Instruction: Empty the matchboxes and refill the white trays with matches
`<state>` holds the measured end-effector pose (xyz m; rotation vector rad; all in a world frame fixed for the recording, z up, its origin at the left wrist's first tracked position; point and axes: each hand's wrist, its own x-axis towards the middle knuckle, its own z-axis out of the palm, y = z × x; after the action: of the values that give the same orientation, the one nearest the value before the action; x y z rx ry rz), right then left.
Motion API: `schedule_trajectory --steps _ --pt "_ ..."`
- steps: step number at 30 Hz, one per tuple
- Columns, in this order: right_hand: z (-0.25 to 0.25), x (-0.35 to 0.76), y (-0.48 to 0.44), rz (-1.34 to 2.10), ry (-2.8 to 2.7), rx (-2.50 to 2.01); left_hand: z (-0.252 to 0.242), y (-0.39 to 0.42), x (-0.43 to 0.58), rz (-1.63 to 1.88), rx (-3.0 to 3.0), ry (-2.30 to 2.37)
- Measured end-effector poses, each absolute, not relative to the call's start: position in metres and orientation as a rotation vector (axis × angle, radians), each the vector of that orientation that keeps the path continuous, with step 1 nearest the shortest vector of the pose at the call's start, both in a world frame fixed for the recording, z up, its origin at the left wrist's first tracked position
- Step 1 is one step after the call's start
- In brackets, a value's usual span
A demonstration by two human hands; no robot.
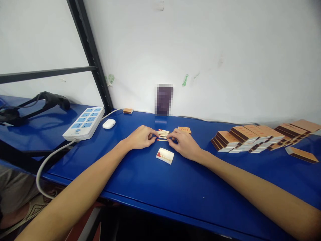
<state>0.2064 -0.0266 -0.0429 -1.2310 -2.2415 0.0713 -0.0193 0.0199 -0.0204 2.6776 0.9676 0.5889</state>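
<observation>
A small pile of red-headed wooden matches lies on the blue table between my two hands. My left hand is at the red-head end, thumb and index finger closed on the matches. At the plain ends, the fingertips of my right hand pinch the sticks from the other side. One match lies a little apart along the front of the pile. Closer to me sits a white matchbox tray with a few matches in it, heads to the left. Partly behind my right hand is an orange matchbox cover.
Stacked matchboxes fill the right side, with one loose matchbox beside them. At left are a power strip, a white earbud case and a black headset. A small matchbox and a blurred phone-like object are by the wall.
</observation>
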Motion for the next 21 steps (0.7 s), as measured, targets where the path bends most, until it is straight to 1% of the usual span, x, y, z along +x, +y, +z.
schedule_trajectory --steps 21 --pt "-0.0395 0.206 -0.029 0.105 -2.267 -1.25 -0.0151 0.0133 -0.016 0.561 2.681 0.923"
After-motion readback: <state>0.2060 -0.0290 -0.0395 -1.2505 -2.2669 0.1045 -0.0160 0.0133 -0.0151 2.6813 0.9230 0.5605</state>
